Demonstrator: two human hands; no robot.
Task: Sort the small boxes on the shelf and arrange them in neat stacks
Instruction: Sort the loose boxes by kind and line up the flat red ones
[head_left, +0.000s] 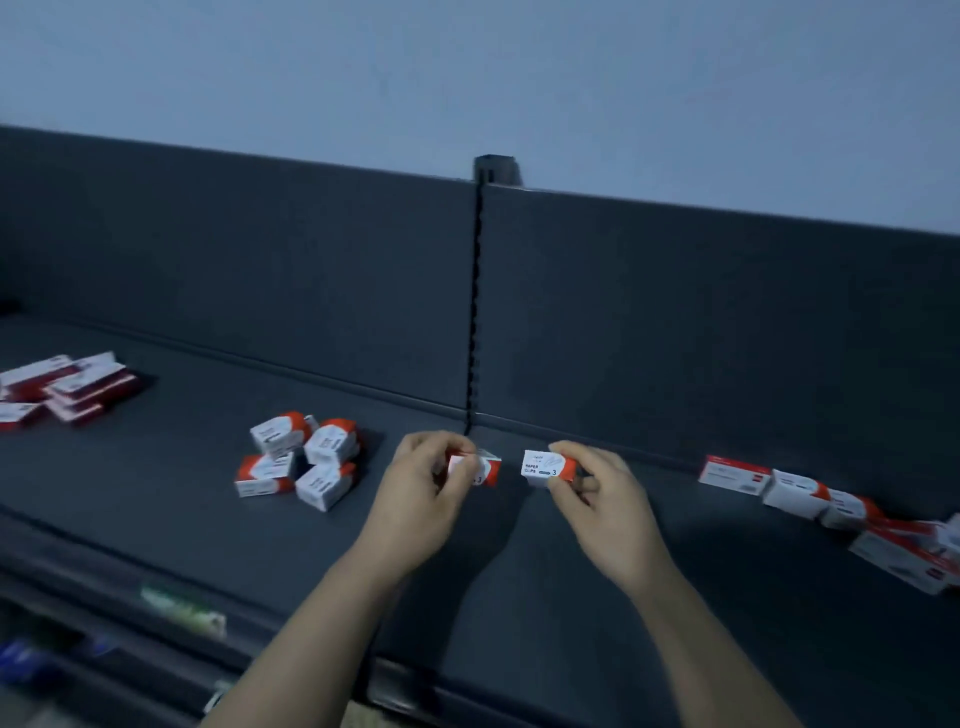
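Observation:
My left hand (423, 493) pinches a small white and red box (485, 470) just above the dark shelf (182, 499), its fingers covering much of the box. My right hand (597, 493) pinches a second small white and red box (548, 467) marked "paper clips 3", held a short gap to the right of the first. A loose heap of several similar small boxes (298, 460) lies on the shelf to the left of my left hand.
Flatter red and white boxes (67, 387) are piled at the far left. A ragged row of mixed boxes (810, 493) runs along the back panel at the right. A slotted upright post (475, 312) divides the back panel. A lower shelf edge with a green label (182, 610) is below.

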